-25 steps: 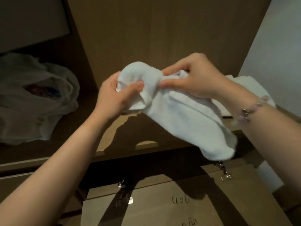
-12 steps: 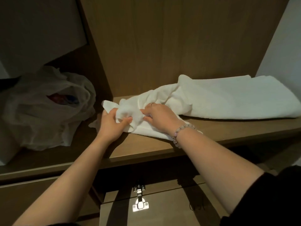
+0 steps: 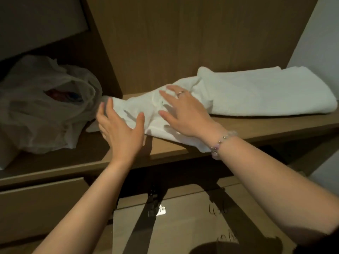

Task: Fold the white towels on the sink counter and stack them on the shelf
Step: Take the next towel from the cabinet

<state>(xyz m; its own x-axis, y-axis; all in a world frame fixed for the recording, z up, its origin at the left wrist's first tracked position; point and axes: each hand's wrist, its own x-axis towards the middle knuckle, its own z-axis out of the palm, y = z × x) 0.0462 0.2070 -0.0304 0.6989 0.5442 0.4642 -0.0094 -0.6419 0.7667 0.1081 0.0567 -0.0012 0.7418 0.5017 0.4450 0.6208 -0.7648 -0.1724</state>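
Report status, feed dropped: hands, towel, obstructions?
Left hand open beside small rumpled white towel; right hand flat on it. Towel on wooden shelf, against larger folded white towel. White plastic bag left.

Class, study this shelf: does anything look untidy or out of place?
The small white cloth towel lies rumpled and slanted across the brown wooden shelf, unlike the neatly folded large white towel beside it.

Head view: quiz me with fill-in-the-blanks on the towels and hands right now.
The right hand rests flat on the small towel; its wrist wears a ____. The big folded towel lies to the small one's ____. The plastic bag sits on the ____ side of the left hand.
Missing: bracelet; right; left.
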